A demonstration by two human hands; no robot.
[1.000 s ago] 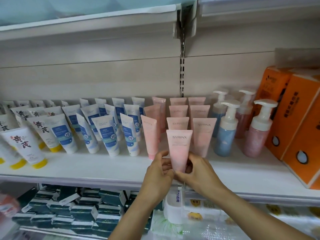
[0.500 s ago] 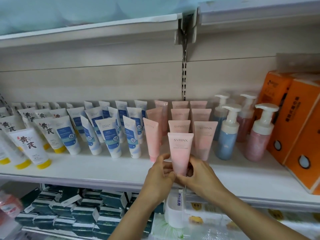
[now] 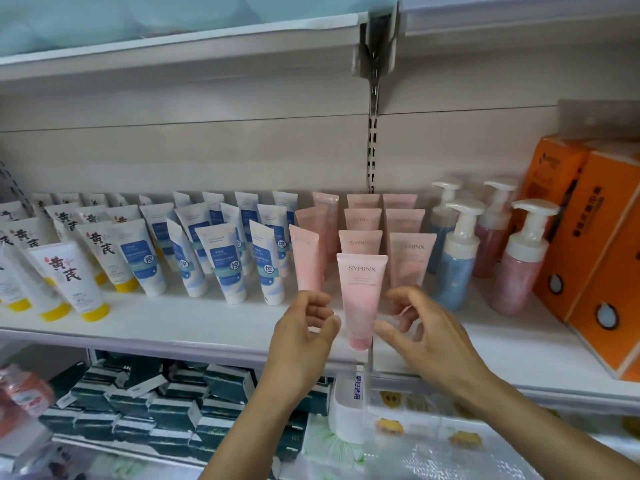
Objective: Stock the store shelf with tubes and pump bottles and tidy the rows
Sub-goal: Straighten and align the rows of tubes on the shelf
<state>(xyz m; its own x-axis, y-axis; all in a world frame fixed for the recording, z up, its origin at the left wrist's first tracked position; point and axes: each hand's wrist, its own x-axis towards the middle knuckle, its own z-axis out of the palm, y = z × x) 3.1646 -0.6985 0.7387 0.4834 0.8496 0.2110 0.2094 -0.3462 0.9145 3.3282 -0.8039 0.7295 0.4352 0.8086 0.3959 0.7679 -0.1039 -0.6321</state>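
Note:
A pink SYRINX tube (image 3: 360,296) stands cap-down at the front of the middle pink row on the white shelf (image 3: 194,323). My left hand (image 3: 304,330) hovers just left of it with loosely curled fingers, holding nothing. To the tube's right, my right hand (image 3: 422,327) is likewise free and loosely curled. More pink tubes (image 3: 412,258) stand in rows behind. Pump bottles (image 3: 457,258) in blue and pink stand to the right.
White tubes with blue labels (image 3: 225,265) and yellow-capped white tubes (image 3: 72,282) fill the shelf's left. Orange boxes (image 3: 602,258) stand at far right. A shelf overhangs above (image 3: 180,39). Dark green boxes (image 3: 166,410) lie on the lower shelf.
Both hands have let go of the front pink tube and drawn apart to either side. The tube now stands alone on the shelf.

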